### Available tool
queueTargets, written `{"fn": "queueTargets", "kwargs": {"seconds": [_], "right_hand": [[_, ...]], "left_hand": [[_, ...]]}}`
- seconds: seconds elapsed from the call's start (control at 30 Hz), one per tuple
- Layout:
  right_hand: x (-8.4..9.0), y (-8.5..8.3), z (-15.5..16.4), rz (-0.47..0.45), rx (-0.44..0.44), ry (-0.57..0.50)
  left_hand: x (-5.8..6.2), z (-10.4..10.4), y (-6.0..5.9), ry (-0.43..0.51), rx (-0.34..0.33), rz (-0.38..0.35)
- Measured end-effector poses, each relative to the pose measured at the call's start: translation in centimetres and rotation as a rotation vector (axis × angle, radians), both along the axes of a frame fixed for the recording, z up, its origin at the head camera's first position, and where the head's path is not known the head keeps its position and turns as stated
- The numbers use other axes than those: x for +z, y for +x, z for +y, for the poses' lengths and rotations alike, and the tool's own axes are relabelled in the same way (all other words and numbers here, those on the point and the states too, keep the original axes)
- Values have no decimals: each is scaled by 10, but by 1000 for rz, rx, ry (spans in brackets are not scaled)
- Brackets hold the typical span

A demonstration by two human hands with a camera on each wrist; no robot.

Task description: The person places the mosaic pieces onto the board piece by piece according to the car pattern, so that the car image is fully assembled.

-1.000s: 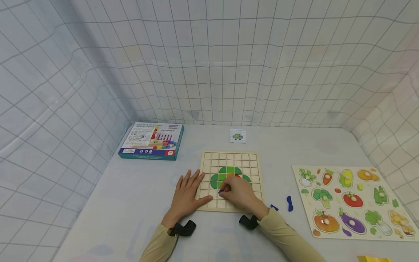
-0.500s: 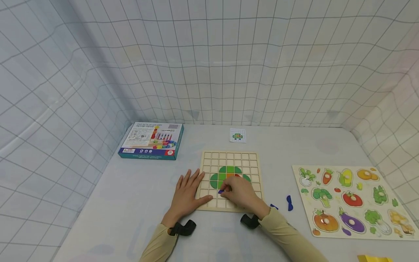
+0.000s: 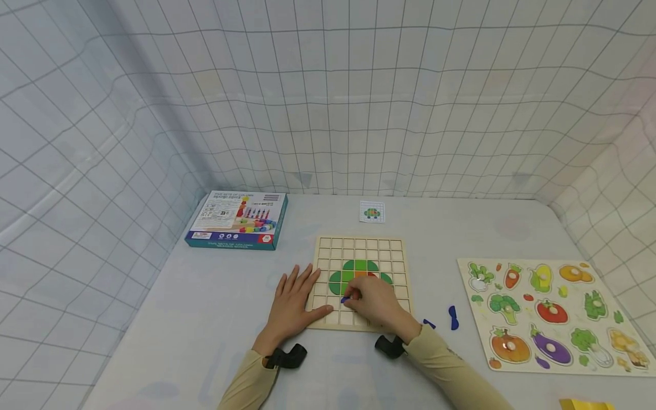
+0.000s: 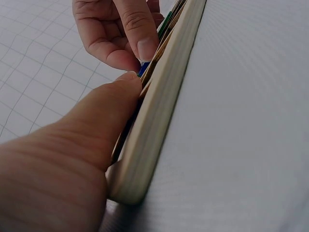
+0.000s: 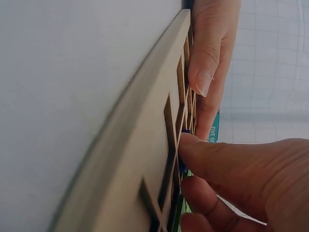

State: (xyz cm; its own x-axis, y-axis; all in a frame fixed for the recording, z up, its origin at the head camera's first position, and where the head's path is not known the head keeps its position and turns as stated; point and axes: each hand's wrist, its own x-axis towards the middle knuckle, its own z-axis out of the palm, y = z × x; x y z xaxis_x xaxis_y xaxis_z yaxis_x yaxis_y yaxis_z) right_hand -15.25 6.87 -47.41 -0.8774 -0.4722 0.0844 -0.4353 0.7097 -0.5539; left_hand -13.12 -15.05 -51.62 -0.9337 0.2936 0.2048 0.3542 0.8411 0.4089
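Note:
My right hand [image 3: 376,300] pinches a small blue piece [image 3: 344,300] between thumb and fingers, low over a square wooden grid board [image 3: 325,250]. In the right wrist view the blue piece [image 5: 183,165] sits at the grid's cells, mostly covered by the thumb. My left hand [image 3: 293,304] rests with spread, straight fingers on the board's left edge, its thumb across the lower left cells. Green pieces [image 3: 361,265], with some orange and red, fill the middle cells; my right hand hides part of them.
Two dark blue pieces, a whole one [image 3: 453,318] and a partly hidden one [image 3: 429,324], lie right of the board. A pattern card [image 3: 372,212] lies behind it. A boxed toy [image 3: 238,222] is back left, a vegetable puzzle [image 3: 517,310] right, a yellow object [image 3: 586,405] front right.
The blue piece shifts and turns very slightly in my right fingers over the same cell. My left hand stays where it was.

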Motion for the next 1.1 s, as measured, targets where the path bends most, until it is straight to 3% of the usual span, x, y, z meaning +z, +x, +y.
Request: {"fn": "queueTargets", "kwargs": {"seconds": [0.3, 0.6, 0.8, 1.1], "right_hand": [[8, 6, 11, -18, -12, -8], [20, 12, 65, 42, -95, -18], [24, 21, 108, -79, -107, 24], [10, 29, 147, -210, -16, -4]], "left_hand": [[1, 1, 0, -1, 0, -6], [1, 1, 1, -13, 10, -28], [-1, 0, 2, 2, 4, -4], [0, 0, 1, 10, -5, 7]]}}
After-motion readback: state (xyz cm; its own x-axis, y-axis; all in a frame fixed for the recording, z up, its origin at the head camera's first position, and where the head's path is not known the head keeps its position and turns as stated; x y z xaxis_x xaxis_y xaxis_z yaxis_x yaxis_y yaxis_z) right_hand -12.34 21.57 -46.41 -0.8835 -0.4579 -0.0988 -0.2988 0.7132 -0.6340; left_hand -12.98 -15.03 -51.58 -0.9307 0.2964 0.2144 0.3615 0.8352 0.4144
